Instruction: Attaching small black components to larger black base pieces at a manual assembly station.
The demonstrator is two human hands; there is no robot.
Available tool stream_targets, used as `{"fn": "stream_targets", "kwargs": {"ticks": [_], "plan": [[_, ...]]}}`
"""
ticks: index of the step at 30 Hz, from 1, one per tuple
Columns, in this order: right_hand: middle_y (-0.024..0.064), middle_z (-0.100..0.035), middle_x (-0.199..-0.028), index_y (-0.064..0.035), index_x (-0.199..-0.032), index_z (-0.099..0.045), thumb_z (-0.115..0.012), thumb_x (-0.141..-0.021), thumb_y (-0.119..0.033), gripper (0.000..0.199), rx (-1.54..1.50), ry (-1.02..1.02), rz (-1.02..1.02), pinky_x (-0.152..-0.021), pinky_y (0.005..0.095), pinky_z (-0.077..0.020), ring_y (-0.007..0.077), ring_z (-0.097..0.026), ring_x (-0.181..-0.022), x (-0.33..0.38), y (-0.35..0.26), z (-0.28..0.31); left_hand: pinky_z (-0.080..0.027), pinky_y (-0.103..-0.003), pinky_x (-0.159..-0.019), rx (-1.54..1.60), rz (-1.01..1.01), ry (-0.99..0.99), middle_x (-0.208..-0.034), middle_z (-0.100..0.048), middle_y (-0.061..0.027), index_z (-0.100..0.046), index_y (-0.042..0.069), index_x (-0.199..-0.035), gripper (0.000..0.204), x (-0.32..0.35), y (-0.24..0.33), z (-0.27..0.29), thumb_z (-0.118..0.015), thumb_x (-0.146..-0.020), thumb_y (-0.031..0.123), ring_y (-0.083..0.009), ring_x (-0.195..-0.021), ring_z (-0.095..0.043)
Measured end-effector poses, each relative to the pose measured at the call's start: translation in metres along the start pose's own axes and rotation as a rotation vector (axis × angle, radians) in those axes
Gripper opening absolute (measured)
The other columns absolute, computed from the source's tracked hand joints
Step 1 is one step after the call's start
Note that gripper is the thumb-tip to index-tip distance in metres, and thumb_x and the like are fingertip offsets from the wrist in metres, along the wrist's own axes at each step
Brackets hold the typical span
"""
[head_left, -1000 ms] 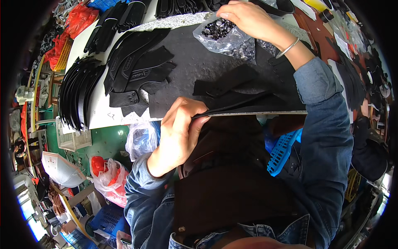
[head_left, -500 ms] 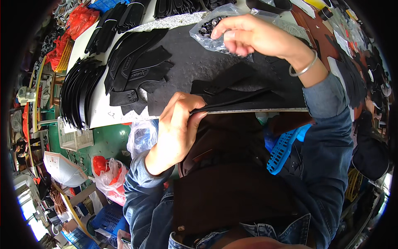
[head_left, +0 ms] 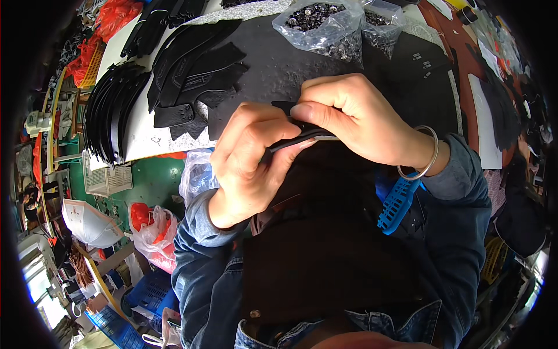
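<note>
At the table's near edge, my left hand (head_left: pixel 247 160) pinches a folded black leather strap (head_left: pixel 297 137) between thumb and fingers. My right hand (head_left: pixel 369 119) is closed on the far side of the same strap, its thumb pressing near the end. Whether a small part sits under that thumb is hidden. Beyond the hands lies an opened clear plastic bag (head_left: pixel 343 43) of small dark round metal fasteners, with a second clear bag (head_left: pixel 385 42) of them beside it. Flat black leather straps (head_left: pixel 197 72) are piled to the left of my hands.
A fanned stack of narrow black straps (head_left: pixel 113 113) lies at the table's left end. A black mat (head_left: pixel 261 55) covers the work surface. Below on the left are a white crate (head_left: pixel 107 179), an umbrella (head_left: pixel 90 224) and plastic bags (head_left: pixel 154 235). A blue plastic basket (head_left: pixel 397 206) is near my right arm.
My right hand has come back from the bag of fasteners to the strap and closed on it. My left hand has raised the strap slightly off the table and tilted it.
</note>
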State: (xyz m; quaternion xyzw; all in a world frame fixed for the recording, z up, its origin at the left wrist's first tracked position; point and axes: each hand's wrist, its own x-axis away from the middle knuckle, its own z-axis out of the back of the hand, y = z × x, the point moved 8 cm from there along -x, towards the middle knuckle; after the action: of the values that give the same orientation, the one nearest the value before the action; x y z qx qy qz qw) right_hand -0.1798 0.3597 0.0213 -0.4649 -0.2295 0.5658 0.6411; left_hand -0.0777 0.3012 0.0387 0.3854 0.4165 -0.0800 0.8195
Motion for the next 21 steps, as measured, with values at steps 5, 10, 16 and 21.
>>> {"fn": "stream_targets", "kwargs": {"ticks": [5,10,16,21], "plan": [[0.0149,-0.050,-0.063,0.0032,-0.073,-0.056,-0.060,-0.085,-0.023,0.029,0.038,0.018,0.070,-0.049,0.0351,-0.0383,0.0300,-0.050,-0.054,0.003,-0.008,0.001,-0.046,-0.028,-0.056,0.031,0.054,0.006,-0.078,-0.057,-0.0100,-0.058,0.001,-0.082,0.028,0.000,-0.003,0.001,-0.077,-0.062,-0.001,-0.0197,-0.065,-0.056],[0.0103,-0.051,-0.075,-0.0001,-0.084,-0.056,-0.069,-0.077,-0.027,0.030,0.245,0.112,0.337,-0.052,0.0349,-0.0437,0.0273,-0.053,-0.059,0.017,-0.033,0.001,-0.047,-0.028,-0.059,0.080,0.125,0.030,-0.077,-0.059,-0.0094,-0.058,0.000,-0.080,0.023,0.003,-0.012,0.004,-0.076,-0.065,0.000,-0.0194,-0.066,-0.058],[0.0076,-0.047,-0.075,-0.0017,-0.080,-0.055,-0.069,-0.073,-0.026,0.029,0.355,0.137,0.475,-0.053,0.0334,-0.0439,0.0235,-0.051,-0.061,0.023,-0.041,-0.004,-0.046,-0.026,-0.061,0.321,0.362,0.018,-0.077,-0.060,-0.0080,-0.059,0.000,-0.079,0.022,0.013,-0.021,-0.001,-0.076,-0.065,0.001,-0.0162,-0.067,-0.058],[0.0072,-0.045,-0.073,-0.0026,-0.076,-0.053,-0.069,-0.072,-0.025,0.027,0.381,0.185,0.473,-0.053,0.0331,-0.0440,0.0227,-0.051,-0.062,0.023,-0.038,-0.003,-0.045,-0.025,-0.060,0.204,0.306,0.042,-0.076,-0.060,-0.0071,-0.059,0.000,-0.079,0.021,0.014,-0.022,0.000,-0.076,-0.066,0.001,-0.0151,-0.066,-0.057]]}}
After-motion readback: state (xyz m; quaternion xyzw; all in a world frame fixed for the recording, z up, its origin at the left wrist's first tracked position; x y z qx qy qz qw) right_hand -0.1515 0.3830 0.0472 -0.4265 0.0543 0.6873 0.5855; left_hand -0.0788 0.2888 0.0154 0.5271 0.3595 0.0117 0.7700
